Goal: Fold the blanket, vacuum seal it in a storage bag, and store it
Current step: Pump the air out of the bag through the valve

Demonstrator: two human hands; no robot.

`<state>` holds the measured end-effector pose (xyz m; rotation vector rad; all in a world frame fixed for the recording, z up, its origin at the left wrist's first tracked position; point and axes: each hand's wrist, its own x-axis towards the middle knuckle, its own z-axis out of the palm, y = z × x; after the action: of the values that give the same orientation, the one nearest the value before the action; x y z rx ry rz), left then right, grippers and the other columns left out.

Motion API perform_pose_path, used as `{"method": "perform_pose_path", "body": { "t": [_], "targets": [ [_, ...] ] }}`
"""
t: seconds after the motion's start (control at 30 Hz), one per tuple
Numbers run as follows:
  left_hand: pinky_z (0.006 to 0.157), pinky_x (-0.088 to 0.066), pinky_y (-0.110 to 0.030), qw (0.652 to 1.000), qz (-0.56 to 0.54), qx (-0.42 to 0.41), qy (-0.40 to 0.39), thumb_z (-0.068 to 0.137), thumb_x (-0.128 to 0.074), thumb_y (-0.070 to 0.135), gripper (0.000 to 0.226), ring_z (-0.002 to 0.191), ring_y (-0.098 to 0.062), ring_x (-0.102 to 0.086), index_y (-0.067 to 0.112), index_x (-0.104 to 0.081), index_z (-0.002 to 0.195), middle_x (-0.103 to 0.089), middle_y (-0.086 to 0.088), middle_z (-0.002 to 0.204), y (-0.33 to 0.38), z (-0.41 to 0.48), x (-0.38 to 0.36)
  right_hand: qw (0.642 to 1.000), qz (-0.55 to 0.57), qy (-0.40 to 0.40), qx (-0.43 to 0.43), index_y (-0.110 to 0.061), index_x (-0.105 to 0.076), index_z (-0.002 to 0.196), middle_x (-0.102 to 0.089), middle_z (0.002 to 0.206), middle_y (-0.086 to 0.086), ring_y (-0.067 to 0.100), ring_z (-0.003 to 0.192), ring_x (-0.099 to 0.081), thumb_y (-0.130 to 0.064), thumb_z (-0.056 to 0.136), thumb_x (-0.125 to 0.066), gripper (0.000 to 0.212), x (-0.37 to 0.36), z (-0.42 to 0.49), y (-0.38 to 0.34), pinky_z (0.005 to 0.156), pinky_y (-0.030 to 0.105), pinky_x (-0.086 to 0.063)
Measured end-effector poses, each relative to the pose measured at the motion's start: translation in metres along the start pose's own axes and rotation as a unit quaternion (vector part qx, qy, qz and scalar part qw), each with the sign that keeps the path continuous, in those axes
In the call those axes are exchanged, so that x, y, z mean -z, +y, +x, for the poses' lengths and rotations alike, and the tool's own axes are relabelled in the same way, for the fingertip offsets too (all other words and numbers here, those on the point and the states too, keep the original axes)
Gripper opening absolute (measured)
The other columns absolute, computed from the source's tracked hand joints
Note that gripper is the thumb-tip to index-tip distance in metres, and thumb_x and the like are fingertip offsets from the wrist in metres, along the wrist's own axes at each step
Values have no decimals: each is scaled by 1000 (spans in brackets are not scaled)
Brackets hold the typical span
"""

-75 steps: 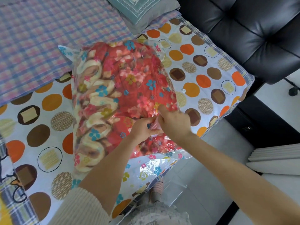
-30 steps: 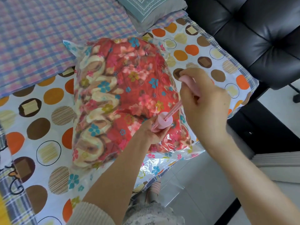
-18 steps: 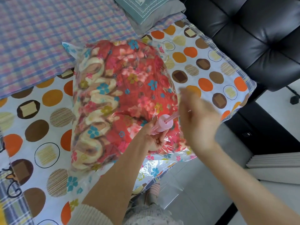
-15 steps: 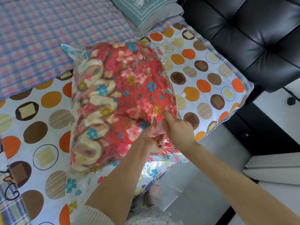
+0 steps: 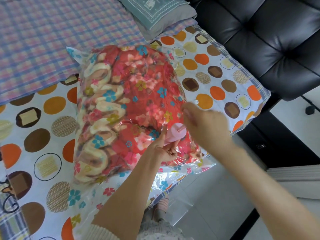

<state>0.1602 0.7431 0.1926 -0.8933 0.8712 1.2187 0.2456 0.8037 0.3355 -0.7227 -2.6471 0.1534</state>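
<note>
While the red flowered blanket (image 5: 138,87) is lying folded inside the clear bag (image 5: 173,179) on the spotted sheet (image 5: 43,135), both hands are working at a pink pump (image 5: 175,135) that is standing on the bag's near right part. The left hand (image 5: 164,149) is gripping the pump's lower body, thumb on 1 side and curled fingers on the other. The right hand (image 5: 206,125), blurred, is hanging just above and right of it, clenched round the top of the thin rod (image 5: 181,128) that is sticking out of the pump. The bag's loose end is draping over the bed edge toward the tiled floor (image 5: 207,213). A checked cover (image 5: 52,32) is lying beyond the bag, with a grey-green pillow (image 5: 155,13) behind it and a black padded seat (image 5: 268,40) to the right.
</note>
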Motion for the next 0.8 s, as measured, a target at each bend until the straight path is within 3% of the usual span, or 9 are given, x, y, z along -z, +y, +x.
{"method": "perform_pose_path", "body": {
  "t": [0.07, 0.13, 0.27, 0.33, 0.47, 0.53, 0.63, 0.7, 0.8],
  "targets": [
    [54, -30, -21, 1000, -5, 6, 9, 67, -79, 45, 56, 64, -12, -48, -5, -59, 84, -69, -14, 71, 4, -2, 0, 998, 5, 67, 12, -19, -68, 90, -47, 42, 4, 28, 37, -40, -18, 86, -53, 16, 37, 14, -7, 41, 26, -38],
    [54, -29, -21, 1000, -3, 0, 7, 68, -79, 43, 53, 63, -12, -48, -3, -58, 83, -68, -15, 66, 7, -1, 1, 994, 24, 98, -35, -19, -68, 93, -46, 44, 2, 24, 38, -36, -17, 86, -51, 18, 33, 15, -11, 42, 23, -32],
    [52, -26, -21, 1000, 15, 9, 25, 69, -78, 45, 49, 53, -11, -35, 3, -52, 66, -53, -8, 45, 4, 0, 1, 996, -13, -57, -66, -18, -58, 93, -28, 39, 0, 18, 30, -26, -10, 76, -58, 18, -47, -13, -10, 37, 14, -23],
    [52, -27, -20, 1000, 8, 3, 18, 68, -79, 42, 48, 55, -11, -37, 1, -55, 69, -59, -9, 54, 3, -2, 1, 998, -13, -61, -26, -15, -61, 82, -26, 37, -1, 17, 27, -26, -11, 74, -63, 10, -37, -7, -7, 38, 10, -19],
    [53, -27, -20, 1000, 2, 13, 13, 70, -78, 41, 49, 61, -9, -46, -2, -59, 83, -71, -8, 87, 7, -4, 2, 993, 47, 107, -28, -16, -68, 89, -45, 43, 4, 24, 35, -37, -15, 86, -54, 14, 24, 15, -17, 39, 24, -28],
    [53, -26, -20, 1000, 7, 1, 15, 71, -78, 43, 48, 60, -10, -45, 0, -57, 79, -69, -10, 71, 6, -4, 0, 983, 88, 141, -79, -19, -62, 100, -49, 50, 3, 22, 39, -39, -17, 90, -48, 17, 7, 3, -16, 40, 26, -27],
    [54, -26, -20, 999, 27, 2, 27, 69, -77, 48, 51, 53, -11, -37, 4, -51, 68, -54, -7, 42, 2, -3, -3, 997, 12, -31, -71, -22, -50, 106, -35, 46, -2, 23, 35, -39, -21, 93, -40, 17, -48, -20, -16, 40, 18, -13],
    [55, -27, -20, 1000, 18, -6, 24, 68, -76, 50, 52, 54, -11, -38, 3, -54, 71, -56, -8, 44, 1, -4, -4, 996, -15, -59, -68, -15, -61, 96, -34, 42, 0, 23, 33, -34, -17, 88, -46, 18, -42, -9, -10, 41, 15, -13],
    [54, -27, -20, 1000, 5, -1, 22, 70, -76, 45, 52, 57, -10, -44, -2, -58, 83, -68, -12, 65, 5, -3, -2, 996, 21, 73, -55, -14, -68, 86, -42, 39, 5, 24, 34, -32, -12, 82, -52, 16, 15, 12, -13, 39, 21, -31]
  ]
}}
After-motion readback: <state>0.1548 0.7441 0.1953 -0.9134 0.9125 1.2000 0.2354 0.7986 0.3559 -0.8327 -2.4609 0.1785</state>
